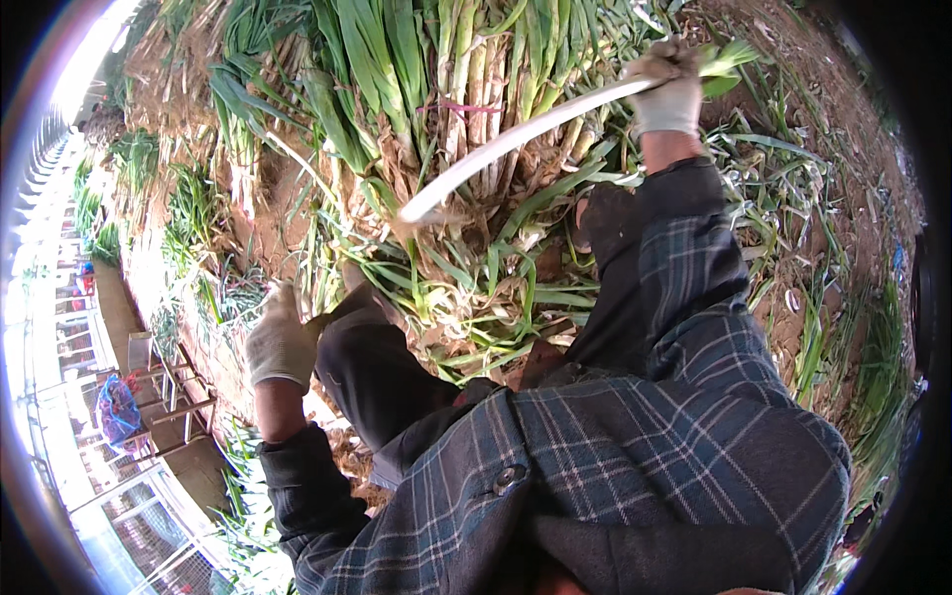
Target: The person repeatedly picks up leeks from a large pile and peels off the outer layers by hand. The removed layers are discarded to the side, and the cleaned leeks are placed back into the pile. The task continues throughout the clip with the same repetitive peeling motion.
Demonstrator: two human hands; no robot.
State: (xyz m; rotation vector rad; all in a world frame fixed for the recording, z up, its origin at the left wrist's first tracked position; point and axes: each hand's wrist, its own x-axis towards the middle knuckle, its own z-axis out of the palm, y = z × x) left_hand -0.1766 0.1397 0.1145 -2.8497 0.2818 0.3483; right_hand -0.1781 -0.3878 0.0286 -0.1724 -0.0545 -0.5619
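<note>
My right hand [666, 85], in a dirty knitted work glove, grips a long green onion [520, 137] near its leafy end. Its white stalk slants down to the left, the root tip blurred, and short green leaves stick out beyond my fist. Behind the stalk lie large green onions [487, 82] with dry outer skins, a pink tie [465, 108] around some of them. Beside my left knee is my left hand [281, 342], also gloved; its fingers are partly hidden, and whether it holds anything is unclear.
Stripped leaves and skins [476, 320] cover the ground between my feet, with more scraps [781, 193] at the right. Further onion bundles [197, 201] lie to the left. Beyond them are a metal-framed stand [182, 405], a blue and purple bag [119, 409] and wire-mesh panels [152, 513].
</note>
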